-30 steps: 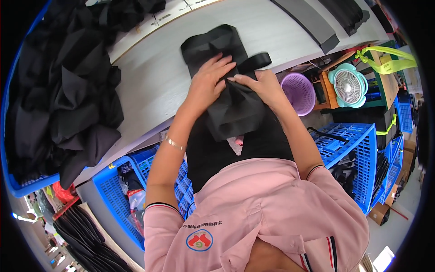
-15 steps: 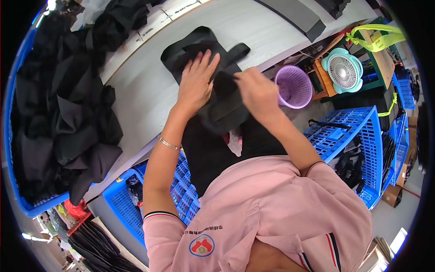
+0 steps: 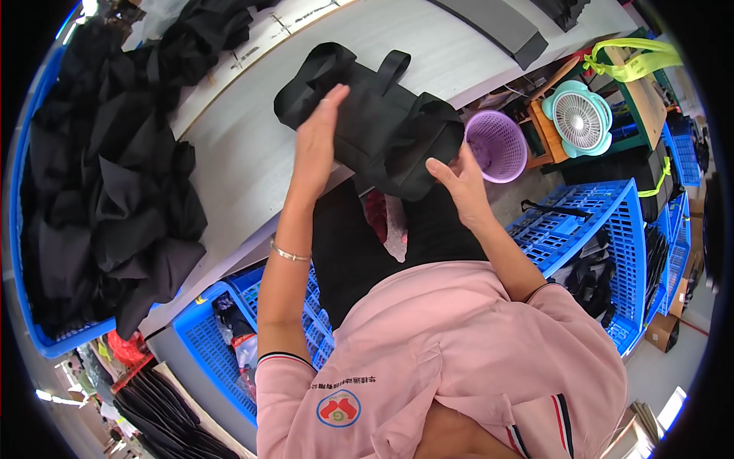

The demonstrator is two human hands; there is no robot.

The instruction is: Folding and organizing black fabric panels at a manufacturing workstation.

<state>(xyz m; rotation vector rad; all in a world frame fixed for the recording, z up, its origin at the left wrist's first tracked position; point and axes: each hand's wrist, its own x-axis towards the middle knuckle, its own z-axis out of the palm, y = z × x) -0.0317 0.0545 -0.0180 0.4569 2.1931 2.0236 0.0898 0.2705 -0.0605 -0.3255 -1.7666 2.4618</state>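
Has a limp, oblong piece of black fabric [image 3: 371, 122] at twelve o'clock, lying partly on the pale grey, flat tabletop [image 3: 237, 157] and reaching past its near edge above the lap. Shows a narrow black fabric loop [image 3: 394, 67] standing up from the one-o'clock side of the piece.

Holds the left hand [image 3: 315, 145] over the ten-o'clock end, turned edge-on, fingers stretched out rather than closed on the cloth; cannot tell whether it touches. Sets the right hand [image 3: 464, 186] at the four-o'clock corner, thumb on the near face, fingers partly hidden by the fabric; cannot tell whether pinched tight. Wears a thin, silver-coloured bracelet [image 3: 290, 253] on the left wrist.

Has at nine to ten o'clock a heap of crumpled black cloth [image 3: 115, 199] in a blue plastic basket [image 3: 17, 260]. Has at two o'clock a round, purple mesh basket [image 3: 511, 141] and, farther out, a turquoise-framed fan [image 3: 579, 118]; at three o'clock, a blue lattice crate [image 3: 623, 222].
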